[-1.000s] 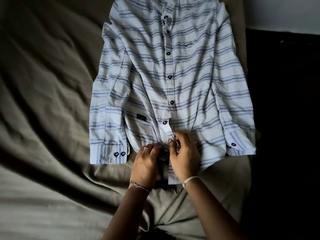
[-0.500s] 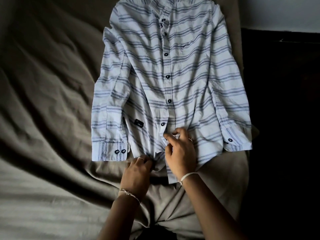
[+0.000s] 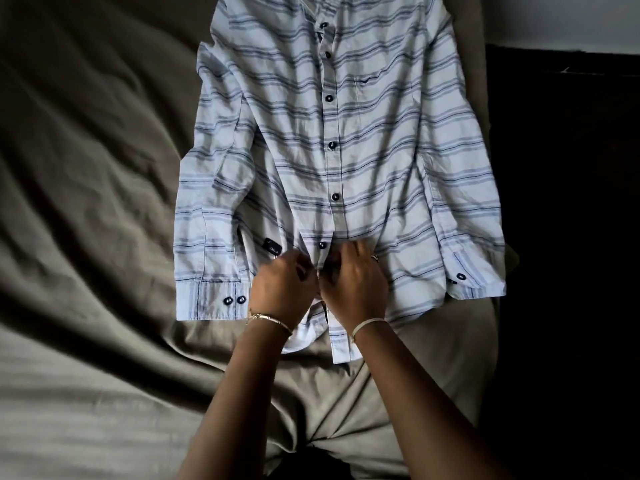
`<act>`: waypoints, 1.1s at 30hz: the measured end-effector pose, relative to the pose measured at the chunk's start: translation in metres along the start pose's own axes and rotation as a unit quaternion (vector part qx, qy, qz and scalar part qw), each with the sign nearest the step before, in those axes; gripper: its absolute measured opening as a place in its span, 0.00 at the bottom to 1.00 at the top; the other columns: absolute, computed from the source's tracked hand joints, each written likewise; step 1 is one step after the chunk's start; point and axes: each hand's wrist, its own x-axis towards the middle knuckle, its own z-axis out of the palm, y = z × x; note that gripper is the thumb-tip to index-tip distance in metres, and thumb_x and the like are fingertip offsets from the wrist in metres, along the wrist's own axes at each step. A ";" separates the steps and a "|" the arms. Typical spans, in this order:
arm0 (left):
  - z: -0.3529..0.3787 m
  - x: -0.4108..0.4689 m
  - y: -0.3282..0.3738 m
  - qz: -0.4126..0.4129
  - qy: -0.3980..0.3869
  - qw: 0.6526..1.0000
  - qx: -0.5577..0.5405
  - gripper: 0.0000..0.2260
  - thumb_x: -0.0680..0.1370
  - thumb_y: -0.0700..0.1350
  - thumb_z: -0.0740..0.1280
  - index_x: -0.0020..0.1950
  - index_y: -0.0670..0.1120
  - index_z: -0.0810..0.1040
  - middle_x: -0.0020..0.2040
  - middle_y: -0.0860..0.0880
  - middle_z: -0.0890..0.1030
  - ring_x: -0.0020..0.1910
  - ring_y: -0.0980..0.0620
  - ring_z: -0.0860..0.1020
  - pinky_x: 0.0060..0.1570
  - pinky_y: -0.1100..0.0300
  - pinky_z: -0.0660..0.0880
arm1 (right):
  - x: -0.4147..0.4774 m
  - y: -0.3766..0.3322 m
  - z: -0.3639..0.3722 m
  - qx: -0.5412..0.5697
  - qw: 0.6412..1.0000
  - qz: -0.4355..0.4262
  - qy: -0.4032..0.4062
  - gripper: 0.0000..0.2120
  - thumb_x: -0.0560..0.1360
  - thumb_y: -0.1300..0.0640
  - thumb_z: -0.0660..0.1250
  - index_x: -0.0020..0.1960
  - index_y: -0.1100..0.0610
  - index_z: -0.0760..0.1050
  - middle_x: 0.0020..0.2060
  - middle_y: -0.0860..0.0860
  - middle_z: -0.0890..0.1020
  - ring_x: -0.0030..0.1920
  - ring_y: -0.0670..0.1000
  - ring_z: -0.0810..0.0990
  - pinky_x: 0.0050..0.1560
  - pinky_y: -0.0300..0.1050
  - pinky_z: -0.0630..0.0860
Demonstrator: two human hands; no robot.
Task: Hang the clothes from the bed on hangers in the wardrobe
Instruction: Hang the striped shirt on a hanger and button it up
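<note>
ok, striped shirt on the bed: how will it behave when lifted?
Likely floppy: the striped shirt lies creased and bunches where the left hand and right hand pinch its front, so it should drape from any grip. Probably light; the cloth looks thin. Its loose sleeves would likely dangle, though fastened buttons should hold the front together.

A bedroom, shown by the rumpled bed.
</note>
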 end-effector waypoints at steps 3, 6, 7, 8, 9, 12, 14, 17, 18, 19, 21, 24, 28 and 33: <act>0.008 0.013 0.013 0.013 0.077 0.990 -0.120 0.04 0.74 0.41 0.70 0.48 0.46 0.82 0.39 0.48 0.83 0.39 0.46 0.80 0.42 0.56 0.75 | 0.004 -0.003 0.000 0.043 0.998 0.046 0.024 0.15 0.70 0.49 0.68 0.49 0.59 0.70 0.46 0.58 0.78 0.44 0.62 0.79 0.37 0.51 0.73; 0.019 0.025 0.017 0.002 0.056 0.982 -0.178 0.07 0.75 0.40 0.70 0.50 0.47 0.84 0.44 0.49 0.84 0.39 0.49 0.80 0.44 0.61 0.75 | 0.009 0.000 -0.002 0.083 0.994 0.075 0.014 0.16 0.70 0.50 0.71 0.50 0.60 0.72 0.45 0.58 0.80 0.45 0.62 0.79 0.40 0.52 0.73; 0.024 0.027 0.017 -0.011 0.046 0.982 -0.183 0.07 0.75 0.39 0.70 0.51 0.47 0.84 0.45 0.48 0.85 0.40 0.50 0.80 0.44 0.64 0.74 | 0.012 0.002 -0.003 0.093 0.992 0.085 0.012 0.16 0.69 0.50 0.72 0.49 0.60 0.73 0.44 0.57 0.80 0.45 0.62 0.79 0.41 0.51 0.72; 0.029 0.028 0.015 -0.023 0.037 0.982 -0.182 0.08 0.74 0.39 0.70 0.51 0.47 0.84 0.45 0.48 0.85 0.41 0.51 0.81 0.43 0.67 0.72 | 0.014 0.003 -0.004 0.101 0.991 0.092 0.009 0.15 0.69 0.51 0.72 0.48 0.60 0.75 0.43 0.57 0.81 0.45 0.61 0.79 0.42 0.51 0.72; 0.033 0.028 0.014 -0.034 0.032 0.983 -0.180 0.08 0.74 0.38 0.70 0.51 0.47 0.84 0.46 0.48 0.85 0.43 0.51 0.81 0.43 0.69 0.70 | 0.016 0.004 -0.006 0.106 0.990 0.096 0.006 0.13 0.69 0.52 0.72 0.47 0.60 0.76 0.42 0.57 0.81 0.45 0.61 0.79 0.42 0.50 0.72; 0.042 0.023 0.011 -0.063 0.051 0.977 -0.195 0.09 0.72 0.39 0.72 0.51 0.47 0.84 0.47 0.48 0.85 0.47 0.52 0.81 0.44 0.72 0.68 | 0.017 0.007 -0.007 0.089 0.994 0.066 -0.001 0.06 0.69 0.58 0.70 0.42 0.60 0.77 0.40 0.58 0.81 0.43 0.62 0.79 0.42 0.50 0.72; 0.045 0.019 0.010 -0.074 0.070 0.973 -0.209 0.08 0.72 0.40 0.72 0.51 0.47 0.84 0.46 0.48 0.85 0.46 0.53 0.81 0.42 0.73 0.68 | 0.015 0.010 -0.006 0.048 0.998 0.037 -0.019 0.03 0.70 0.61 0.69 0.41 0.60 0.76 0.41 0.59 0.80 0.43 0.62 0.78 0.43 0.52 0.73; 0.049 0.020 0.010 -0.077 0.080 0.974 -0.199 0.07 0.72 0.41 0.72 0.50 0.46 0.84 0.45 0.48 0.85 0.46 0.52 0.81 0.43 0.71 0.69 | 0.014 0.015 -0.005 0.019 0.999 0.025 -0.033 0.03 0.69 0.65 0.68 0.42 0.60 0.76 0.43 0.59 0.79 0.43 0.62 0.78 0.43 0.52 0.74; 0.050 0.022 0.009 -0.075 0.081 0.975 -0.195 0.07 0.72 0.41 0.72 0.49 0.46 0.84 0.45 0.47 0.85 0.46 0.50 0.81 0.44 0.68 0.70 | 0.015 0.016 -0.005 0.030 0.999 0.027 -0.029 0.03 0.69 0.66 0.68 0.42 0.61 0.76 0.42 0.59 0.79 0.43 0.62 0.78 0.43 0.51 0.73; 0.051 0.024 0.008 -0.074 0.079 0.976 -0.189 0.07 0.72 0.41 0.72 0.49 0.45 0.83 0.46 0.46 0.84 0.47 0.48 0.81 0.46 0.66 0.71 | 0.015 0.017 -0.005 0.051 0.998 0.030 -0.020 0.03 0.69 0.66 0.69 0.41 0.61 0.77 0.41 0.59 0.80 0.43 0.61 0.78 0.43 0.50 0.72; 0.051 0.027 0.007 -0.067 0.068 0.980 -0.174 0.07 0.72 0.41 0.72 0.50 0.44 0.83 0.47 0.44 0.83 0.48 0.45 0.80 0.48 0.60 0.73 | 0.013 0.020 -0.007 0.087 0.996 0.034 0.011 0.03 0.68 0.65 0.70 0.41 0.60 0.78 0.40 0.57 0.81 0.42 0.60 0.78 0.43 0.48 0.71; 0.049 0.026 0.010 -0.047 0.048 0.984 -0.165 0.06 0.73 0.42 0.72 0.49 0.44 0.83 0.46 0.44 0.83 0.47 0.46 0.80 0.47 0.57 0.75 | 0.002 0.019 -0.008 0.113 0.991 0.036 0.059 0.02 0.70 0.61 0.69 0.42 0.57 0.77 0.39 0.54 0.80 0.42 0.56 0.77 0.42 0.49 0.69; 0.046 0.023 0.018 -0.048 0.020 0.980 -0.192 0.05 0.73 0.42 0.71 0.48 0.46 0.84 0.43 0.47 0.84 0.42 0.51 0.80 0.44 0.63 0.74 | -0.007 0.013 -0.007 0.145 0.983 0.062 0.097 0.04 0.68 0.62 0.69 0.42 0.56 0.78 0.39 0.52 0.81 0.42 0.52 0.74 0.40 0.44 0.66; 0.047 0.028 0.011 -0.120 -0.050 0.945 -0.301 0.04 0.73 0.41 0.72 0.40 0.49 0.81 0.37 0.49 0.84 0.38 0.49 0.81 0.43 0.55 0.79 | -0.007 0.011 -0.003 0.177 0.978 0.064 0.096 0.10 0.69 0.63 0.64 0.48 0.57 0.80 0.43 0.54 0.82 0.45 0.53 0.76 0.44 0.44 0.69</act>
